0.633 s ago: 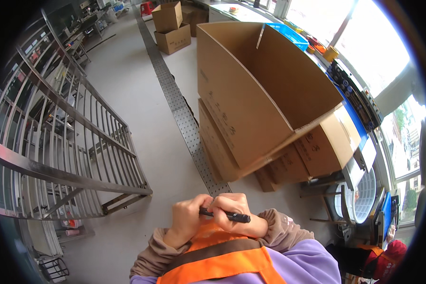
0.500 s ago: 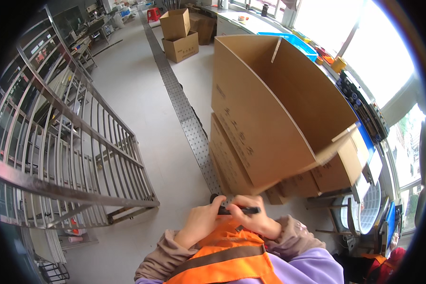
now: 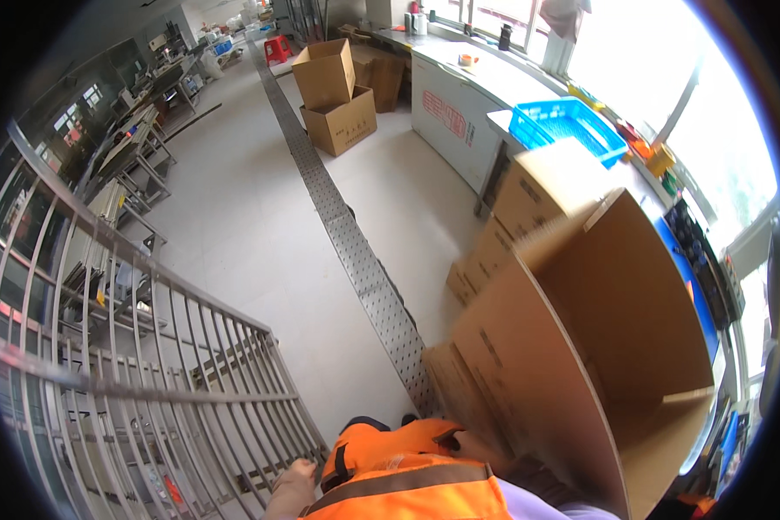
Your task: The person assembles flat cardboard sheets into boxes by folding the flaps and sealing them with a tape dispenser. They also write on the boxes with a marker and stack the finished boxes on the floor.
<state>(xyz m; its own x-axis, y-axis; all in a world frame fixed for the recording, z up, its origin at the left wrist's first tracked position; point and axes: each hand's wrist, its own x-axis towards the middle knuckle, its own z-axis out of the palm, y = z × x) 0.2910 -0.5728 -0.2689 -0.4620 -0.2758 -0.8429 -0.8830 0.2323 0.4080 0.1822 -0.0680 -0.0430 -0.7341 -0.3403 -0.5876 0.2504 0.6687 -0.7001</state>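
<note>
Only my left hand (image 3: 290, 490) shows, at the lower edge beside my orange vest (image 3: 407, 477). Its fingers are curled into a fist and I see nothing in it. The hand hangs close to the metal railing (image 3: 173, 381) on my left. My right hand is hidden behind the vest and the large open cardboard box (image 3: 581, 364), which stands tilted right in front of me on my right. The black marker from before is out of sight.
A studded metal floor channel (image 3: 355, 251) runs from my feet to the far end. Two stacked cardboard boxes (image 3: 334, 95) stand beside it far off. More boxes (image 3: 537, 191), a blue basket (image 3: 568, 126) and a white counter (image 3: 468, 87) line the right. Metal racks (image 3: 130, 165) are at the left.
My view has tilted up and swung along the floor. Both hands, which held a black marker together at my chest, have dropped apart; only the left fist remains visible.
</note>
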